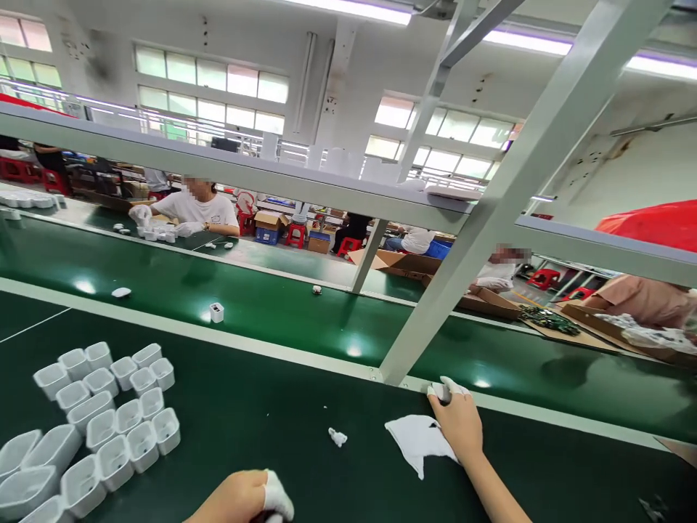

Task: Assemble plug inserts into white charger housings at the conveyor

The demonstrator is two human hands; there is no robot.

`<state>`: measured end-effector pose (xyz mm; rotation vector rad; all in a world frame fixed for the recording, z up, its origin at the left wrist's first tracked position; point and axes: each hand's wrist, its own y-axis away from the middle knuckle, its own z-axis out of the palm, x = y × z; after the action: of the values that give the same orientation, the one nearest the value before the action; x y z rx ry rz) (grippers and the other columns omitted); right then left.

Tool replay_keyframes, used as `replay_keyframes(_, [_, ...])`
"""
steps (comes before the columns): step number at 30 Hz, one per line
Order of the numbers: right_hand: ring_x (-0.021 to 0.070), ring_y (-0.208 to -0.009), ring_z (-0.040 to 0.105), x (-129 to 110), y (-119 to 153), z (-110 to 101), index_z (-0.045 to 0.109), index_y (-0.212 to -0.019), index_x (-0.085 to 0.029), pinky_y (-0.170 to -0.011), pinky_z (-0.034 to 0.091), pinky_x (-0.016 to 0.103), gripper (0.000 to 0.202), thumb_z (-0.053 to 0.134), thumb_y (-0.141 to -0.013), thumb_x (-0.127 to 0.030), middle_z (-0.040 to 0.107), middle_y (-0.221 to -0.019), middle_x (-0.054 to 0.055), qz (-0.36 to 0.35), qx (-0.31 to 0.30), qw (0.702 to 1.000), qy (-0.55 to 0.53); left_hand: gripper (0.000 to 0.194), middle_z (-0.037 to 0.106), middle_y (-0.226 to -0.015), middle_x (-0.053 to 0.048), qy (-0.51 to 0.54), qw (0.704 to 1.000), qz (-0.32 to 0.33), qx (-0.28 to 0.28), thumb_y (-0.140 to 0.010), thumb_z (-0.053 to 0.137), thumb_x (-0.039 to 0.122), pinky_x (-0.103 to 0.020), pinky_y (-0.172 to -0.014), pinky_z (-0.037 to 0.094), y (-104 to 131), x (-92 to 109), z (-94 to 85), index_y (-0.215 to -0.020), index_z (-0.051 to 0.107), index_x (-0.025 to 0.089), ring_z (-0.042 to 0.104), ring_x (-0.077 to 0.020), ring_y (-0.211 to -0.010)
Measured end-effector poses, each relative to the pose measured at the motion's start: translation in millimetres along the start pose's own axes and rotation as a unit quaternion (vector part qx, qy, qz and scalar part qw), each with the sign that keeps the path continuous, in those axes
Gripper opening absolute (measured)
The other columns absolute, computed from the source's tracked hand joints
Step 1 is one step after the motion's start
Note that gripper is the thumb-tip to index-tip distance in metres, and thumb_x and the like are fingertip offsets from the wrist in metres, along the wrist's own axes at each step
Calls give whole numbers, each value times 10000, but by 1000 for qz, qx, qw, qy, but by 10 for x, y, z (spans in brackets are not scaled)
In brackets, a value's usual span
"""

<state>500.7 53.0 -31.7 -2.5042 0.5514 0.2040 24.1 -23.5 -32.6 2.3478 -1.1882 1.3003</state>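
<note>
The right hand (460, 421), its fingertips in white covers, is bent by the pale rail (523, 408) along the edge of the dark green desk (305, 392), thumb and fingers curled nearly closed about a small pale grey piece (441, 394), smooth and rounded as far as the fingers let it show. Under the wrist lies a flat white cloth (411, 438) with pointed, uneven corners and a small gap near the hand. The left hand (237, 495) is at the bottom edge, fingers bent, the tips wrapped in white; I cannot tell how far it is open or whether it holds anything. Between the hands sits a little crumpled white scrap (337, 437). To the left, white tubs (115, 465) stand close together, open-topped with rounded corners, some squarish and some longer, several with dark spots inside. Beyond the rail, a white boxy part (216, 313) with a dark opening rests on the green belt (272, 312).
</note>
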Motion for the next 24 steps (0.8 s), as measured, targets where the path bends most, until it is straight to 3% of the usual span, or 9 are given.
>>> replay_keyframes(3, [308, -1072, 562, -424, 442, -97, 567, -1219, -141, -920, 459, 398, 564, 413, -813, -501, 589, -1140, 148, -38, -12, 997, -62, 221, 711, -925, -41, -122, 991, 59, -7, -827, 510, 206, -245, -779, 516, 31, 116, -61, -986, 660, 239, 675, -172, -843])
replay_keyframes(5, [286, -1038, 588, -738, 681, -181, 571, -1216, -193, -891, 482, 386, 548, 443, -797, -523, 587, -1183, 113, -56, -37, 990, -121, 226, 696, -976, -36, -203, 975, 75, -49, -815, 536, 226, -262, -773, 515, 67, 257, -153, -1009, 650, 242, 672, -183, -859])
replay_keyframes(8, [295, -941, 632, -1211, 874, -315, 618, -1140, -205, -822, 517, 398, 546, 569, -697, -521, 660, -1047, 84, 7, -117, 956, -270, 211, 685, -990, -50, -313, 938, 68, -133, -814, 580, 355, -294, -669, 504, 115, 474, -354, -949, 660, 214, 670, -208, -796])
replay_keyframes(10, [312, -932, 642, -1498, 915, -384, 642, -1038, -174, -797, 537, 398, 521, 614, -632, -500, 687, -959, 86, 92, -162, 908, -375, 243, 674, -918, -63, -380, 914, 33, -140, -828, 575, 404, -306, -625, 480, 156, 563, -515, -902, 653, 187, 654, -214, -753])
replay_keyframes(12, [301, -920, 653, -1749, 945, -428, 630, -974, -165, -749, 565, 374, 454, 614, -631, -463, 690, -957, 91, 161, -199, 834, -489, 242, 652, -880, -76, -436, 895, -17, -96, -843, 568, 394, -323, -643, 464, 226, 579, -683, -891, 636, 167, 634, -228, -778])
replay_keyframes(15, [231, -772, 670, -2045, 1056, -468, 597, -960, -168, -622, 590, 314, 333, 588, -721, -400, 683, -911, 86, 229, -258, 713, -610, 208, 628, -950, -135, -502, 857, -120, -6, -834, 587, 304, -375, -717, 444, 389, 477, -916, -944, 616, 130, 597, -286, -894])
replay_keyframes(17, [184, -656, 646, -2192, 1170, -496, 587, -985, -160, -553, 584, 272, 290, 555, -787, -369, 681, -879, 90, 271, -302, 657, -635, 205, 615, -1000, -179, -524, 830, -189, 22, -810, 603, 232, -410, -746, 429, 506, 370, -1037, -971, 611, 106, 577, -321, -933])
replay_keyframes(21, [158, -602, 632, -2389, 1359, -562, 565, -1049, -182, -491, 570, 235, 265, 488, -844, -332, 678, -908, 82, 328, -355, 585, -651, 182, 614, -979, -159, -531, 816, -227, 10, -790, 555, 103, -397, -729, 422, 643, 184, -1156, -966, 599, 113, 591, -289, -878])
replay_keyframes(24, [199, -704, 681, -2451, 1413, -589, 551, -1041, -214, -535, 605, 276, 250, 445, -839, -317, 664, -1001, 85, 353, -359, 572, -648, 220, 616, -905, -105, -529, 824, -202, -31, -750, 520, 18, -340, -676, 420, 625, 98, -1155, -931, 574, 131, 601, -222, -788])
